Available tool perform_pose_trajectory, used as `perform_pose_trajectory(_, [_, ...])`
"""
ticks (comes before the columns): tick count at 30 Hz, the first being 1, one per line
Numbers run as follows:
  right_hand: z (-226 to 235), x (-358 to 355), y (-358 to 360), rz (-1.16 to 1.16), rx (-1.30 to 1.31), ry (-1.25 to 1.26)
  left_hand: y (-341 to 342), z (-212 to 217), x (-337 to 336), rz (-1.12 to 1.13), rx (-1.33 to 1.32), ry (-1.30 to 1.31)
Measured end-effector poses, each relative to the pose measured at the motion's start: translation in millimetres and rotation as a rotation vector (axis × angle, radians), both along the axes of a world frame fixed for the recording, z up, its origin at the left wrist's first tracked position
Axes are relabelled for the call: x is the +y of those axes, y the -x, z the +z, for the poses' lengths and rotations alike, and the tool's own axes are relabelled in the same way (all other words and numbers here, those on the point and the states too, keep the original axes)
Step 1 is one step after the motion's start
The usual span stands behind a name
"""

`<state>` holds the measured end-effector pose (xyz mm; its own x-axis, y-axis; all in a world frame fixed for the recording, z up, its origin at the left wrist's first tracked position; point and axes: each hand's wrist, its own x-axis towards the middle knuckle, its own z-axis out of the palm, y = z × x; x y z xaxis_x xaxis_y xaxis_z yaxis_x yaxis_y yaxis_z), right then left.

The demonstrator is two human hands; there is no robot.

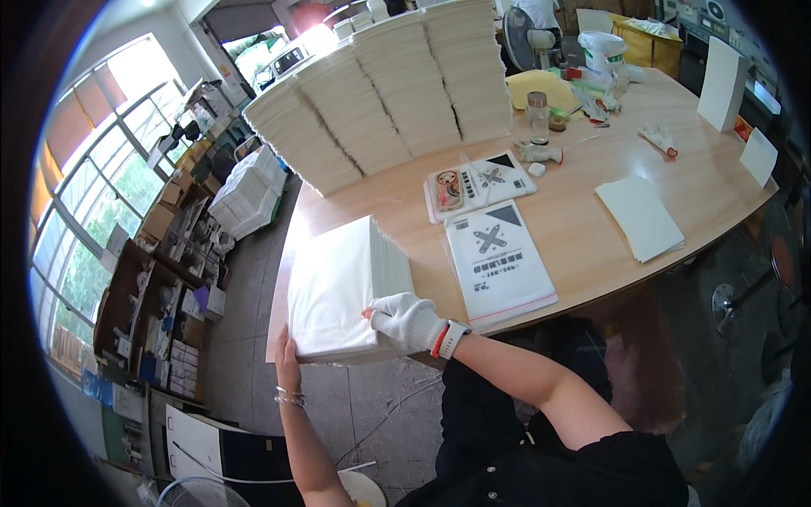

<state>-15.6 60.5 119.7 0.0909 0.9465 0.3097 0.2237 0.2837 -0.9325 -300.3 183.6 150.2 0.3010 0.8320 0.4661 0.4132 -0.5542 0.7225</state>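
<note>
Gripping: both hands hold a thick stack of white sheets at the near left corner of the wooden table.
Right hand: in a white glove, fingers curled together and pressed on the stack's near right corner — thumb side on the top sheet.
Left hand: bare, with a bracelet at the wrist; it lies flat against the stack's near left edge, fingers together. The fingertips are hidden behind the paper, so I cannot tell how far they wrap.
Stack: its near edge juts a little past the table edge, and the top sheet is plain white.
Beside it: a printed leaflet in a clear sleeve lies just right of the stack, and a second printed pack lies beyond that.
Farther back: tall piles of white paper stand in rows across the far left of the table.
Right side: a thin pile of blank sheets lies well apart from the hands — a glass jar and a white bucket stand near the far edge.
</note>
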Motion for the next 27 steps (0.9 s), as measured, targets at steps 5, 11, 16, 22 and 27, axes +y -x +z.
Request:
perform_pose_trajectory(5, [-7, -62, -40, 0.053, 0.679, 0.019, -13, -47, 12, 0.149, -0.188, -0.074])
perform_pose_trajectory(11, [-95, -208, -204, -1.048, 0.535, 0.187, -42, -8, -98, 0.336, -0.113, -0.455])
perform_pose_trajectory(16, [-136, -315, -332, -1.474, 0.768, 0.092, -146, -52, -163, -0.337, -0.186, -0.310])
perform_pose_trajectory(22, [-140, -321, -365, -1.298, 1.131, 0.113, -247, -88, -169, -0.774, 0.155, -0.043])
perform_pose_trajectory(27, [-135, -326, -377, -1.223, 1.156, -0.007, -302, -120, -158, -0.673, 0.364, -0.237])
